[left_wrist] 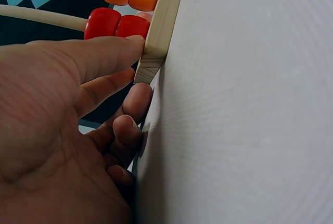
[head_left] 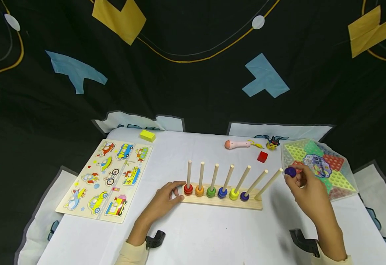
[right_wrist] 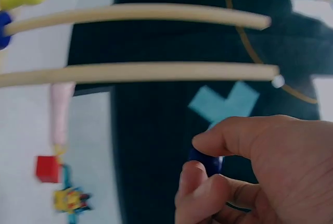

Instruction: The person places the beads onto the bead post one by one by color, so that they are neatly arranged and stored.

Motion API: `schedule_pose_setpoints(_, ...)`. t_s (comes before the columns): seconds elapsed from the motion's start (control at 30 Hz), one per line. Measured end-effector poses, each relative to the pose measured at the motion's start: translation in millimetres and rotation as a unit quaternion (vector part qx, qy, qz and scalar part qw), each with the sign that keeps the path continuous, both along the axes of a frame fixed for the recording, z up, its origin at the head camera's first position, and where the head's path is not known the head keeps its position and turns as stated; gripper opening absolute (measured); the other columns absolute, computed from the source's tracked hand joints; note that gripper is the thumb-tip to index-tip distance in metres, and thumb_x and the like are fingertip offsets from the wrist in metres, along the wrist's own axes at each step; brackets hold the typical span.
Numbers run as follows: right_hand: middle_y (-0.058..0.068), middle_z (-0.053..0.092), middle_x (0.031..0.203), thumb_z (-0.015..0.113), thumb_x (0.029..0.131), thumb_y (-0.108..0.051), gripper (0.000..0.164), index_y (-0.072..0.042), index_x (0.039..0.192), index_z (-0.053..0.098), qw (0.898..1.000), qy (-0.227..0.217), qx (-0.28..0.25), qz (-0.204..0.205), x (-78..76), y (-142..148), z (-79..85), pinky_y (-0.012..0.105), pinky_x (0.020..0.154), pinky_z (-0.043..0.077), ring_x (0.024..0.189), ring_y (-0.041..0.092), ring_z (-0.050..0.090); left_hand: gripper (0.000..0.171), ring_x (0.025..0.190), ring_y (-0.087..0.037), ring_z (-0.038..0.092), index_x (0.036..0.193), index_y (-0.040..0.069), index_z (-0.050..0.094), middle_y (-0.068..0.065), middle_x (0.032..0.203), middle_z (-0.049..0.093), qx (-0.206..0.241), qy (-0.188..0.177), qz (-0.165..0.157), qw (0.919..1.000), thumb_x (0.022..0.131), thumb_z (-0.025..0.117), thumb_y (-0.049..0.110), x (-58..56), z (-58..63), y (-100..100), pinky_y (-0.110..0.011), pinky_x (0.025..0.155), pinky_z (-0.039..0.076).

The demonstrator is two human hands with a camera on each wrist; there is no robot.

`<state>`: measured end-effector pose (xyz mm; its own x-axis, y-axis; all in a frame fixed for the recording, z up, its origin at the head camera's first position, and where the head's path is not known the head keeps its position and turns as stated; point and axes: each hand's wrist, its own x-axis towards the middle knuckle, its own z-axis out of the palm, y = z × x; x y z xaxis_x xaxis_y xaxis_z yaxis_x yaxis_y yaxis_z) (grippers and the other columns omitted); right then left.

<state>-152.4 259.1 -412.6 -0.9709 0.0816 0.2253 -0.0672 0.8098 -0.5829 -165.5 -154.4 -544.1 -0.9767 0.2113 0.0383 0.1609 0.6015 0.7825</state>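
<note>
A wooden peg board (head_left: 212, 200) with a row of upright pegs stands on the table. Red beads (head_left: 188, 190), orange beads (head_left: 199, 191), green beads (head_left: 211, 191), blue beads (head_left: 222, 193), yellow beads (head_left: 234, 194) and a purple bead (head_left: 244, 196) sit low on the pegs; the rightmost peg (head_left: 269, 184) is bare. My left hand (head_left: 164, 200) holds the board's left end between thumb and fingers, beside the red beads. Just right of the bare peg's tip, my right hand (head_left: 313, 193) pinches a dark purple bead (head_left: 290, 172) in the air.
A picture puzzle board (head_left: 101, 180) lies at left, with a yellow block (head_left: 147, 135) behind it. Toward the back right are a pink toy microphone (head_left: 237, 144), a red cube (head_left: 262, 156) and a small figure (head_left: 273, 142). A patterned clear box (head_left: 342, 165) lies behind my right hand.
</note>
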Motion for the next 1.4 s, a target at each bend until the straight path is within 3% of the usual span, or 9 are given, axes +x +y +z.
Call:
schedule_pose_setpoints(0.33,0.006,0.056,0.085,0.062,0.091,-0.025,0.039,-0.006,0.125,0.056,0.997,0.065,0.006,-0.042,18.8,-15,46.5,0.012,0.055,0.043,0.074,0.011,0.05,0.046,0.068,-0.01,0.042,0.128,0.022,0.059,0.004,0.084,0.053,0.004,0.002,0.0,1.0,0.084,0.073,0.017,0.2,0.2,-1,-0.031,0.067,0.031)
schedule_pose_setpoints(0.5,0.006,0.056,0.086,0.063,0.091,-0.028,0.041,-0.006,0.125,0.057,0.997,0.074,-0.003,-0.028,24.1,-26,58.9,0.008,0.059,0.043,0.075,0.014,0.05,0.045,0.068,-0.01,0.041,0.128,0.022,0.059,0.004,0.085,0.053,0.002,-0.005,0.0,1.0,0.085,0.072,0.019,0.2,0.7,-1,-0.031,0.068,0.031)
schedule_pose_setpoints(0.9,-0.002,0.055,0.076,0.067,0.089,-0.022,0.031,-0.01,0.117,0.063,0.994,0.084,0.001,0.072,21.1,-49,52.7,0.018,0.055,0.048,0.067,0.012,0.052,0.045,0.068,-0.01,0.042,0.128,0.024,0.058,0.006,0.084,0.052,0.004,-0.013,0.005,0.9999,0.085,0.072,0.02,0.1,0.7,0,-0.033,0.071,0.03)
schedule_pose_setpoints(1.17,-0.003,0.054,0.073,0.068,0.088,-0.019,0.03,-0.007,0.116,0.064,0.991,0.08,0.008,0.105,19.6,-57,52.2,0.019,0.057,0.049,0.065,0.011,0.051,0.046,0.068,-0.01,0.042,0.128,0.024,0.058,0.006,0.084,0.052,0.003,-0.017,0.008,0.9998,0.085,0.072,0.02,0.6,1.3,1,-0.033,0.07,0.03)
schedule_pose_setpoints(1.4,-0.006,0.053,0.071,0.068,0.088,-0.02,0.029,-0.009,0.115,0.065,0.99,0.084,0.013,0.109,18.5,-58,51.6,0.017,0.059,0.047,0.063,0.01,0.051,0.046,0.069,-0.011,0.042,0.129,0.024,0.058,0.007,0.084,0.051,0.002,-0.018,0.006,0.9998,0.085,0.072,0.02,0.9,1.2,1,-0.033,0.07,0.03)
